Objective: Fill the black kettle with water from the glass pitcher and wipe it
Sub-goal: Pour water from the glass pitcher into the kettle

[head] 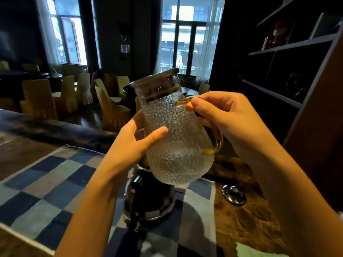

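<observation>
Logging what I see, item by item. Glass pitcher (178,138): dimpled, lidded, tilted with its top leaning left, held in the air just above the black kettle (148,201). Right hand (226,117): fingers curled through the amber handle (217,145), thumb pressed on its top. Left hand (133,141): thumb laid across the pitcher's front, fingers wrapped behind. The kettle stands on a checked cloth (46,182); a small round metal lid (234,194) lies on the table (241,229).

I see my right hand (220,115) gripping the amber handle of the glass pitcher (176,138), my left hand (135,140) cupping its side, above the black kettle (148,199) on the checkered cloth (46,182).
</observation>
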The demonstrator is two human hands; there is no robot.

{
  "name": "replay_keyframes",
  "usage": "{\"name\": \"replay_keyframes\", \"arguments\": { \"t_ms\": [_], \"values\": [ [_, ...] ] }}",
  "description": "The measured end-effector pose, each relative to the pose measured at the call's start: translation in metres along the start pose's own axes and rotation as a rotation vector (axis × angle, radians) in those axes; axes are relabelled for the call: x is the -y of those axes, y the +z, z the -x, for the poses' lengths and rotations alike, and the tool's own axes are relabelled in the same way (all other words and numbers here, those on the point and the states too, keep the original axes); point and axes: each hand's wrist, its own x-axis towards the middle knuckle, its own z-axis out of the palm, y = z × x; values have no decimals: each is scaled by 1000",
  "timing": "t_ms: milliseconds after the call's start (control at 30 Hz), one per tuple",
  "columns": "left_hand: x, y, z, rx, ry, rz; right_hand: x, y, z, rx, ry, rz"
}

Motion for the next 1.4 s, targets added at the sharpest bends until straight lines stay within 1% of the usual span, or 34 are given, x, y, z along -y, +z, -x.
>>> {"name": "replay_keyframes", "arguments": {
  "t_ms": [67,200,400,533,667,767,833,900,1000,1100,1233,1400],
  "values": [
    [1,-37,-8,17,-22,-29,5,26,-16,34,30,-79],
    [8,-60,-22,122,-82,-57,-5,45,-28,48,9,-130],
    [26,-147,-41,143,-124,-72,-12,128,-67,44,60,-134],
    [49,-193,-60,169,-173,-104,-16,178,-76,40,90,-141],
    [86,-224,-72,153,-217,-96,-39,225,-81,12,165,-193],
    [110,-244,-83,221,-273,-129,-62,258,-77,-39,259,-281],
    [126,-255,-90,306,-319,-127,-73,281,-72,-89,321,-263],
    [144,-264,-95,376,-361,-109,-84,302,-67,-146,350,-195],
    [164,-271,-98,420,-396,-76,-92,324,-57,-161,368,-137],
    [175,-277,-100,463,-420,-42,-91,344,-48,-189,387,-163],
    [183,-290,-103,577,-451,-23,-96,365,-41,-174,364,-156],
    [181,-301,-97,639,-450,40,-107,381,-22,-152,271,24]
  ]
}}
